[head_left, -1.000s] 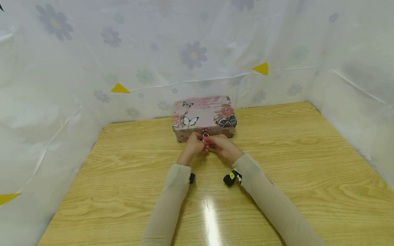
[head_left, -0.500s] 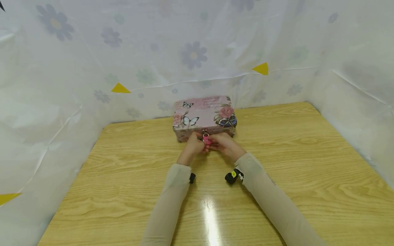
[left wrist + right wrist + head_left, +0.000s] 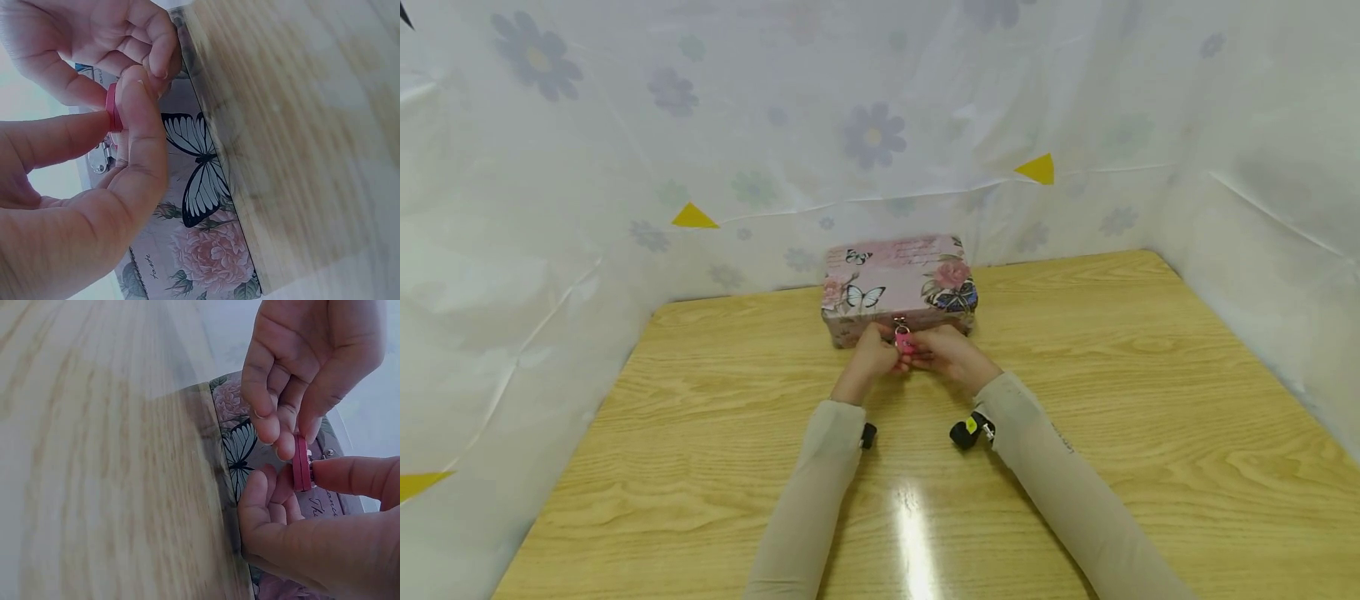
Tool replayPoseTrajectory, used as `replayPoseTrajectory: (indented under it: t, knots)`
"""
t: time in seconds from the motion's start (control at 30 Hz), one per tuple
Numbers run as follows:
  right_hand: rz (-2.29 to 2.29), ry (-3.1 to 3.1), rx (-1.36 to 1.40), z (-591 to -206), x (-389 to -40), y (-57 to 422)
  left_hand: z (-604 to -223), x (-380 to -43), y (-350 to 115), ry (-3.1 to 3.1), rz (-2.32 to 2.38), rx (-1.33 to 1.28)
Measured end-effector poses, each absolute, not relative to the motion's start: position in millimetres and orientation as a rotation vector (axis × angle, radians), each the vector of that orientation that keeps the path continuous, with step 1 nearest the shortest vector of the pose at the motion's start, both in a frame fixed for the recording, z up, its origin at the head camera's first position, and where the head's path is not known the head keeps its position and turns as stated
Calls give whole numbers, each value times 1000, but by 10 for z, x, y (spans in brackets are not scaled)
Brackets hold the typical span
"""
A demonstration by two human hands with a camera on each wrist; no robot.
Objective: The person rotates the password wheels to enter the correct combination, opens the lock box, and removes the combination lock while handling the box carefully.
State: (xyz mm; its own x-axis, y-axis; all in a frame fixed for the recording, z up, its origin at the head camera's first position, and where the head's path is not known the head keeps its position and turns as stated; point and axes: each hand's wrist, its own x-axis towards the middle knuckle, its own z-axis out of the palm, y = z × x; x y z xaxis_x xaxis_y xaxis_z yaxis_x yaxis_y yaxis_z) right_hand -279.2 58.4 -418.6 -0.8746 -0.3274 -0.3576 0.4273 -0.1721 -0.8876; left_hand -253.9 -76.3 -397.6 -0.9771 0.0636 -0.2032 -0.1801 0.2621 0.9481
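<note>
A small pink padlock (image 3: 905,342) with a silvery shackle hangs at the metal clasp (image 3: 900,320) on the front of a pink tin box (image 3: 891,279). The box lid, printed with butterflies and roses, is down. My left hand (image 3: 872,353) pinches the padlock (image 3: 113,103) between thumb and forefinger from the left. From the other side, my right hand (image 3: 953,353) holds it too; in the right wrist view its thumb presses on the face of the padlock (image 3: 300,464). Fingers hide part of the padlock body, and whether the shackle is locked cannot be told.
The box stands near the back edge of a wood-grain table (image 3: 715,433), close to a flower-patterned white sheet (image 3: 775,142). Similar sheeting hangs at both sides. Yellow triangles (image 3: 695,216) mark the sheet. A black strap device (image 3: 966,432) sits on the right wrist.
My right hand has shifted slightly to the right, and more of the padlock's pink face shows between the fingers. The left hand and the box stay put.
</note>
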Motion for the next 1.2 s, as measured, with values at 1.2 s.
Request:
replayPoseTrajectory:
  t: [1.2]
  knots:
    - [-2086, 1611, 117, -4166, -2771, 605, -4027, -2587, -773, 2325, 1800, -131]
